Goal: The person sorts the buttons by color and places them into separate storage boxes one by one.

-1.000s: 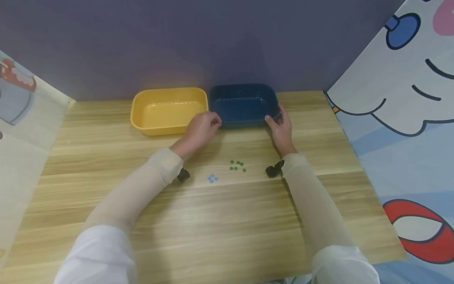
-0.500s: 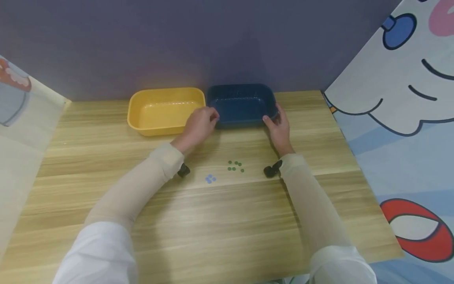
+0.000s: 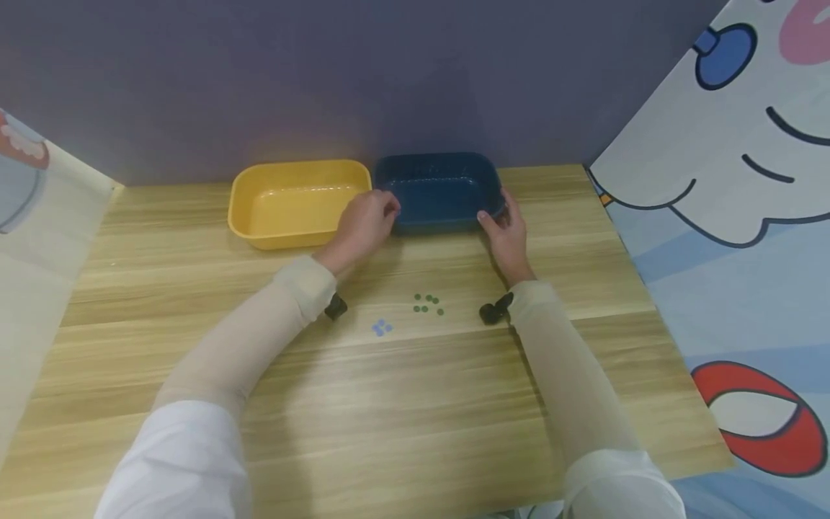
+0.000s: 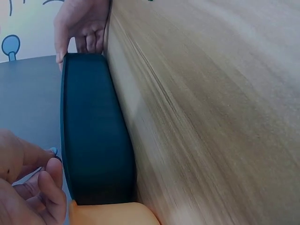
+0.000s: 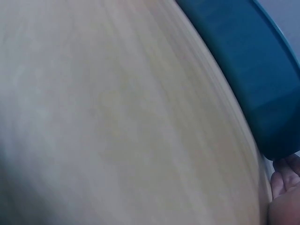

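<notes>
"Why did the right hand (image 3: 509,244) grip the blue bin (image 3: 447,189)?"

"Likely to steady it on the table (image 3: 415,404); the left hand (image 3: 362,225) pinched a blue disc (image 4: 55,151) between narrowed fingers by the bin's near left corner."

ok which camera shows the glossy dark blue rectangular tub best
The head view, which looks into the dark blue tub and shows most of its rim. The left wrist view shows its outer side, with the right hand at the far end; the right wrist view only part of its outside, cut by the frame.
</notes>
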{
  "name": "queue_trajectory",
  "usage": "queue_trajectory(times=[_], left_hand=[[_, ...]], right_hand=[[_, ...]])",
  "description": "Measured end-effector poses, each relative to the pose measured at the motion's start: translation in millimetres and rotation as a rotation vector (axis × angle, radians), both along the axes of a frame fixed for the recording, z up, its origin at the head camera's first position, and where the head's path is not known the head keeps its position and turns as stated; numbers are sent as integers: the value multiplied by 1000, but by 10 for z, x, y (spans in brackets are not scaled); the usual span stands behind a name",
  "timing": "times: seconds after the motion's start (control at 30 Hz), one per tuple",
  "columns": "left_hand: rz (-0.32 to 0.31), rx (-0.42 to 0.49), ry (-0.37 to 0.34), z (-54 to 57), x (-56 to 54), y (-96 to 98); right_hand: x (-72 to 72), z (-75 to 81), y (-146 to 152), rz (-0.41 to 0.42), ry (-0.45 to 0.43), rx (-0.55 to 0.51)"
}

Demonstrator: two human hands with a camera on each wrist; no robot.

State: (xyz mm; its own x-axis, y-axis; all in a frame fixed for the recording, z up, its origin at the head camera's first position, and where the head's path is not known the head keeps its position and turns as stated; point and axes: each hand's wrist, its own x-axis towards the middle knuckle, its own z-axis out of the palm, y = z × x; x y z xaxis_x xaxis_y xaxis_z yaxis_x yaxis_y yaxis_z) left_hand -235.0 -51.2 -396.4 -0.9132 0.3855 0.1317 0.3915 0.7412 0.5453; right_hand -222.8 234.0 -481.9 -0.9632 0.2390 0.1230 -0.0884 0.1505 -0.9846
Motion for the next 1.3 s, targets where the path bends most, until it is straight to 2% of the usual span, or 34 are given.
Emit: queue_trajectory(times=[0.43,0.77,0.8,0.9,1.0,1.03,1.3], left_hand=[[2,1,-24,-10,-9,-23],[-14,10,-34,33,36,-44],[-20,13,-34,34,45,-42],[-36,7,-35,47,93,-43],[-48,1,-42,56,160,-45],[-52,-1,-43,58,185,-46],[-88,-19,-26,4,311,-62]], right_hand=[[7,-1,-5,-2,25,20],[8,25,-12,5,-2,37],[39,75,-25,8,-6,34],[33,87,-9,15,-17,27],[15,84,-1,15,-24,21],[-17,35,17,11,-22,16],[-16,16,22,-2,8,33]])
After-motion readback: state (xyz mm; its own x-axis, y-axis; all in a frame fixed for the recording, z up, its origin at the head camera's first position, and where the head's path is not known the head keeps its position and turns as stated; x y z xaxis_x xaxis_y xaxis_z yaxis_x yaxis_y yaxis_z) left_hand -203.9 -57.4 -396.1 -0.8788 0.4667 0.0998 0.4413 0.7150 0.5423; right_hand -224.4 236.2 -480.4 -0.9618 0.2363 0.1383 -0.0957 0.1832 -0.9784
